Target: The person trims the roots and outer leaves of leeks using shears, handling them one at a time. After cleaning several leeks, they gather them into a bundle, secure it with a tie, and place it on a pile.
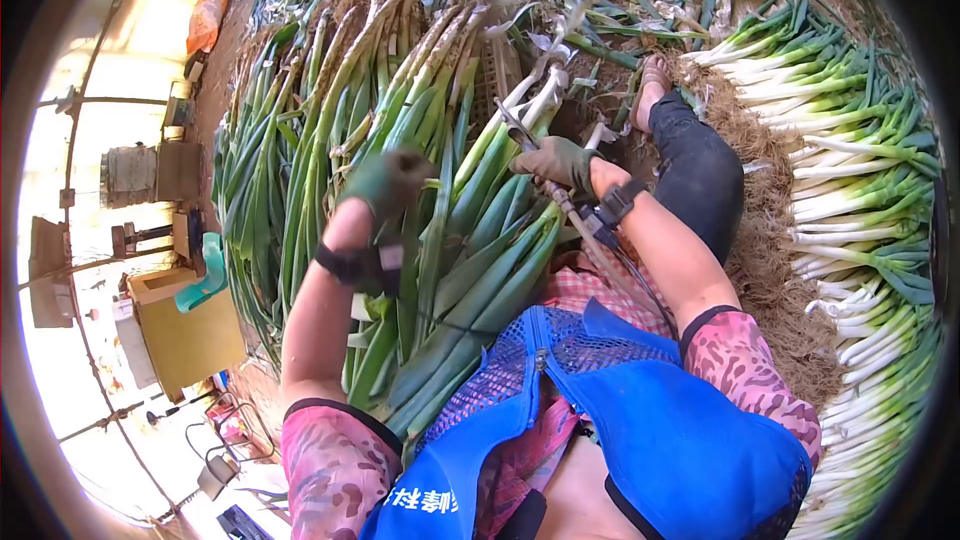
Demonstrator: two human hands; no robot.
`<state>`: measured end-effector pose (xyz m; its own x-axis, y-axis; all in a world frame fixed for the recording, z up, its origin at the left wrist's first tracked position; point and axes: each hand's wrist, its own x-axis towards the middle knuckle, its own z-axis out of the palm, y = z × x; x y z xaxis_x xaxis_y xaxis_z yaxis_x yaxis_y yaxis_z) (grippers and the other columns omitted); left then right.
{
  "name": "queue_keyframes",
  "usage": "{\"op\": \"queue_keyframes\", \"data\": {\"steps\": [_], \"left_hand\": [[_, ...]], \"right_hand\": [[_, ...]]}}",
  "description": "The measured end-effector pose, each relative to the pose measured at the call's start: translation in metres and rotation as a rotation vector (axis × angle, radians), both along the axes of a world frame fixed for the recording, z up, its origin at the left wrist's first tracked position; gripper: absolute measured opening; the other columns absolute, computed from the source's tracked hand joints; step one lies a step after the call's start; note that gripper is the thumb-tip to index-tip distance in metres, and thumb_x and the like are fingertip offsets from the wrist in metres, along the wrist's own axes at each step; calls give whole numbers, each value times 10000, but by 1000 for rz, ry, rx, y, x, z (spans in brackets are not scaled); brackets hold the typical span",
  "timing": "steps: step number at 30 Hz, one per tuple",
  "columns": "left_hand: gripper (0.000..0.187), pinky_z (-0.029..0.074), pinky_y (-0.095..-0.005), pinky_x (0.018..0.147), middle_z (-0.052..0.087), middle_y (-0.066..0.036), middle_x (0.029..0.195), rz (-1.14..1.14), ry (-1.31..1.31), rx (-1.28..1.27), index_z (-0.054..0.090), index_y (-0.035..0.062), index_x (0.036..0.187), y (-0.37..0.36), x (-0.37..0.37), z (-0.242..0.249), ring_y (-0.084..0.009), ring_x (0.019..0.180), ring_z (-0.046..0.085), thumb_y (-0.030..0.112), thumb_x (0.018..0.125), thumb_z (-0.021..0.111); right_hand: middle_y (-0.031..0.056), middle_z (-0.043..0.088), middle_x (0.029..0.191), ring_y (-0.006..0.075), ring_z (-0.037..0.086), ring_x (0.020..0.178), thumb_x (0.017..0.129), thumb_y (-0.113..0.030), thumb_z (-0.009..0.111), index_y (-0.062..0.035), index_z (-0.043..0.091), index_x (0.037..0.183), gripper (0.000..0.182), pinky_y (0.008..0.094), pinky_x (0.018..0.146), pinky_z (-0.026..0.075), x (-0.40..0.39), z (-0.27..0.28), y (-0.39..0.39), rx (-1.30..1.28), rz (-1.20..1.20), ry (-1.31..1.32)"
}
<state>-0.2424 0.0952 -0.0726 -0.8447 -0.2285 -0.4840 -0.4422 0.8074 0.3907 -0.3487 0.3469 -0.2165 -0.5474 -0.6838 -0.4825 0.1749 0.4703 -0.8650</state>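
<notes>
My left hand (388,183), in a dark green glove, is smeared by motion above the long leaves of the unpeeled green onions (330,110); whether it holds anything cannot be made out. My right hand (562,162), gloved too, is closed around a thin metal air gun (522,132) whose hose (625,265) runs back along my forearm. Just beyond the gun's tip lie a few green onions with bared white stems (545,95). Their green leaves (500,270) stretch down across my lap.
Along the right side runs a long row of cleaned green onions (850,200), white stems and roots toward me. My bent leg (695,180) is between the two heaps. Loose leaves (620,0) litter the far ground. A yellow box (185,330) and a turquoise plastic item (205,275) stand left.
</notes>
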Motion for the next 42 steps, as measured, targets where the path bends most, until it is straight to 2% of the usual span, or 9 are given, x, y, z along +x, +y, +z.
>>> {"op": "queue_keyframes", "data": {"steps": [2, 6, 17, 19, 22, 28, 32, 35, 42], "left_hand": [[366, 524, -404, 900, 694, -193, 1090, -2, 167, -340, 712, 73, 1032, -31, -24, -9, -323, 1009, 675, 385, 845, 670], [644, 515, -387, 886, 703, -199, 1060, -46, -256, -501, 709, 34, 1049, -27, -45, -35, -321, 997, 674, 592, 727, 706], [668, 506, -336, 812, 664, -104, 1051, 383, -75, 582, 569, -33, 1238, -54, 7, -31, -175, 937, 619, 480, 838, 717], [602, 519, -303, 799, 664, -93, 1062, 400, 64, 555, 557, -40, 1258, -48, 13, -18, -154, 927, 625, 360, 849, 744], [661, 533, -287, 786, 659, -133, 1090, 541, 72, 595, 521, -51, 1309, -29, 10, -7, -170, 912, 642, 287, 809, 791], [671, 531, -304, 833, 651, -139, 1151, 344, 77, 462, 478, -57, 1345, -31, 8, -19, -202, 987, 649, 244, 821, 770], [697, 531, -365, 872, 642, -166, 1181, 182, 81, 166, 496, -35, 1330, -23, 6, -24, -250, 1022, 651, 334, 806, 770], [740, 504, -416, 909, 666, -220, 1135, 31, -53, -151, 549, 3, 1297, 16, 2, -4, -326, 1047, 654, 476, 765, 752], [642, 486, -467, 902, 668, -262, 1075, -88, -155, -301, 593, 29, 1216, 36, 3, -6, -399, 1035, 638, 517, 808, 678]], "right_hand": [[81, 632, 693, 187, 593, 602, 756, -433, 709, 2, 657, 766, 438, 325, 567, 465, 14, 19, 7, -39, -24, -131], [29, 582, 678, 117, 551, 559, 830, -328, 709, -61, 587, 800, 294, 275, 520, 437, 33, 50, 1, -137, -35, -223], [22, 535, 696, 90, 520, 551, 842, -292, 694, -71, 545, 922, 278, 264, 493, 437, 76, 78, -10, -180, 60, -152], [34, 543, 693, 86, 531, 559, 840, -294, 694, -71, 539, 948, 292, 261, 495, 444, 90, 70, -2, -317, 53, 103], [53, 570, 714, 106, 550, 566, 839, -318, 700, -53, 532, 969, 340, 280, 500, 454, 83, 110, 3, -163, 62, -74], [51, 565, 724, 133, 561, 569, 830, -348, 695, -34, 527, 942, 373, 297, 508, 455, 65, 86, -10, -153, -24, -174], [50, 578, 752, 133, 568, 574, 815, -374, 699, -29, 538, 952, 404, 286, 503, 455, 87, 77, 5, -183, 40, 210], [46, 581, 739, 125, 560, 557, 819, -355, 692, -30, 548, 964, 385, 278, 489, 456, 65, 82, 6, -175, -97, -233], [72, 617, 699, 162, 606, 602, 780, -441, 676, -3, 601, 899, 460, 316, 530, 475, -9, -3, -23, -170, -206, -164]]}}
